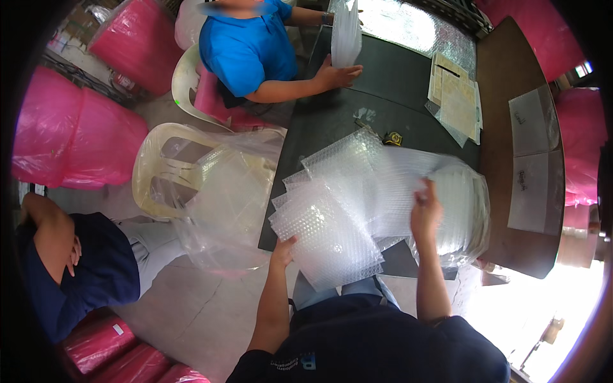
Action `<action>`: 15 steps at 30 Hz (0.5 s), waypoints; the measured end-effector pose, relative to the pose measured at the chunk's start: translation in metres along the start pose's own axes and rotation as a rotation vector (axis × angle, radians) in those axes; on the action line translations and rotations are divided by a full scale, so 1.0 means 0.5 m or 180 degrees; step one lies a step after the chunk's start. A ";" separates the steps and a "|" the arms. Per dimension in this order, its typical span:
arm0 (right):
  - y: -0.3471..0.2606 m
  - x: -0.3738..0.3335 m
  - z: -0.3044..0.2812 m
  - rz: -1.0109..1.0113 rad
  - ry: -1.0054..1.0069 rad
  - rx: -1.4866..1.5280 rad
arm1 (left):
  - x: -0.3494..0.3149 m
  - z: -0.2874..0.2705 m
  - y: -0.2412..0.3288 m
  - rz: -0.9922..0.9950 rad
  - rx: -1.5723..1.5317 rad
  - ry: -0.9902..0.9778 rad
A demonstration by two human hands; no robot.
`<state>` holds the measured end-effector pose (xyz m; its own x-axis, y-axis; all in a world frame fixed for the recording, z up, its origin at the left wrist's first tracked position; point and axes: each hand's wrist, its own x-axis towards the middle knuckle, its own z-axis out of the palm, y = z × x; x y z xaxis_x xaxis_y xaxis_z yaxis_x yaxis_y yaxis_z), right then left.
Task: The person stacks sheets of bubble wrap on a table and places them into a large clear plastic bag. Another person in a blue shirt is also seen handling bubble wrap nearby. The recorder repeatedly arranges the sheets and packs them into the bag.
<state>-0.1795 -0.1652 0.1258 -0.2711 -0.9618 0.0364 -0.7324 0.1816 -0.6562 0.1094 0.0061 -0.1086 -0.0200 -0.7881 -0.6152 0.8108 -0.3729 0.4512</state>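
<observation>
The left hand [283, 251] pinches fanned bubble sheets [325, 230] over the near edge of the table [399, 118]; apart from it, the blurred right hand [426, 214] is over the stack [465, 204], its grip unclear.

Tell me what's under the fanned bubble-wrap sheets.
The table shows beside the sheets, the person's legs past their near edge. Anything directly beneath is covered.

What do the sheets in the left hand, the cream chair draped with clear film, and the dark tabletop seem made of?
Sheets in the left hand: clear, shiny plastic bubble wrap, judging by the rows of raised bubbles.
Cream chair: probably moulded plastic, its slotted back smooth and rounded.
Dark tabletop: dull, low-sheen surface, possibly rubber or laminate; hard to tell.
</observation>
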 end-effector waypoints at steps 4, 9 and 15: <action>-0.123 -0.062 -0.100 -0.1678 0.0544 -0.0899 | -0.003 0.044 -0.006 0.0282 0.0251 0.0412; -0.173 -0.138 -0.084 -0.2189 -0.0601 -0.0451 | 0.004 0.070 -0.019 0.1049 0.0982 0.0489; -0.137 -0.042 -0.119 -0.0739 0.1218 0.1748 | 0.000 0.084 -0.023 0.1099 0.1096 0.0548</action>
<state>-0.1607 -0.1455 0.2147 -0.4204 -0.8055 0.4176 -0.4043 -0.2457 -0.8810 0.0754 -0.0103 -0.0868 0.3349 -0.8125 -0.4771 0.5129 -0.2676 0.8157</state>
